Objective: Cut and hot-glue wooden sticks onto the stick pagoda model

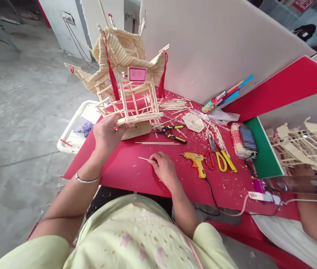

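My left hand (108,134) is closed on the front base edge of a model pavilion (129,93) made of thin wooden sticks. Red tassels (113,80) hang from its roof corners, and a pink plaque (137,74) sits under the eave. Between the thumb and fingers of my right hand (162,166) is a short wooden stick (143,158), low over the red table (113,164). Two long sticks (157,143) lie just beyond that hand. A yellow glue gun (195,162) rests to its right.
Cutters with black and yellow handles (172,136), yellow-handled pliers (220,160), a hexagonal stick panel (193,122) and loose sticks (175,104) cover the table. A cable trails off the front edge. At right, another person's arm (312,209) is near a second stick model (307,145).
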Tool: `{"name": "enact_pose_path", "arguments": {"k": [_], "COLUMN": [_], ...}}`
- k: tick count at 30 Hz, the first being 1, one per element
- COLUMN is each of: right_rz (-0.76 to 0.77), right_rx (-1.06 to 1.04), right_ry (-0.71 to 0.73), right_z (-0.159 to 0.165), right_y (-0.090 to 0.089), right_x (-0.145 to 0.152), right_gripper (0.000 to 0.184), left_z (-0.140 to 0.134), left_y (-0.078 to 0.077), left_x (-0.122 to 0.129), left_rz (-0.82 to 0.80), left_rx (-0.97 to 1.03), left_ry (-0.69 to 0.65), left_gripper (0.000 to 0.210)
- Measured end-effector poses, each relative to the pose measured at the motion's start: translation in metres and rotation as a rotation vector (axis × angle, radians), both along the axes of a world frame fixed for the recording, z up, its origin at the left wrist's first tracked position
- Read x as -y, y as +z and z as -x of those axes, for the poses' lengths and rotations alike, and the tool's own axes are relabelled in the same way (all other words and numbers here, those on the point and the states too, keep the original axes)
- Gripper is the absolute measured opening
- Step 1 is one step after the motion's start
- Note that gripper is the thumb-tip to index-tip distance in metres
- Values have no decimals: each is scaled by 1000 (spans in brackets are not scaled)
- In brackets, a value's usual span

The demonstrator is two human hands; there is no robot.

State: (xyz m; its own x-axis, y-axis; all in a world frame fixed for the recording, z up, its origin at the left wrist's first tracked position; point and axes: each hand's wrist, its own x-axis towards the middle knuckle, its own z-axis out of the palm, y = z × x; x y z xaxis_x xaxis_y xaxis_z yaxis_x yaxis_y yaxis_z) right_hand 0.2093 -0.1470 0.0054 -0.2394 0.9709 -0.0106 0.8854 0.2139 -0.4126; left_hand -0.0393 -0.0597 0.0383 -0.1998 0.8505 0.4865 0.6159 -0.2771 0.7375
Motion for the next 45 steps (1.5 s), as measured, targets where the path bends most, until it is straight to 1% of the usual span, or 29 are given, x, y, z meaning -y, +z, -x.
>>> {"name": "enact_pose_path", "arguments": {"k": [5,11,16,22,27,31,35,41,45], "right_rz": [-57,-60,-76,-121,-127,-131,-142,-125,-125], "right_rx": [57,-11,-103,-107,-110,-108,-111,-99,-81], "right_ry": [49,63,108,147,150,141,138,138,134], "right_z": [0,-3,0,-1,-2,-1,-2,-2,0], "right_y": [-3,-1,1,-3,-6,-6,-6,-4,-4], "right_x": [-1,0,-1,-1,-1,-3,-4,-5,-5], "right_gripper": [9,10,12,16,17,18,18,18,18], "left_z": [1,1,2,2,0,1,2,1,0], "left_y": [0,0,-1,1,3,1,-1,3,3], "left_x": [0,0,0,1,2,2,1,2,2], "left_rz": [-37,-44,-44,-13,-30,-17,-14,-11,13], "left_rx": [-18,-13,-30,-56,-56,-68,-60,-30,-23], "left_ry": [9,-32,-10,11,6,19,3,-10,-6], "left_gripper": [19,19,19,22,19,17,15,15,16]}}
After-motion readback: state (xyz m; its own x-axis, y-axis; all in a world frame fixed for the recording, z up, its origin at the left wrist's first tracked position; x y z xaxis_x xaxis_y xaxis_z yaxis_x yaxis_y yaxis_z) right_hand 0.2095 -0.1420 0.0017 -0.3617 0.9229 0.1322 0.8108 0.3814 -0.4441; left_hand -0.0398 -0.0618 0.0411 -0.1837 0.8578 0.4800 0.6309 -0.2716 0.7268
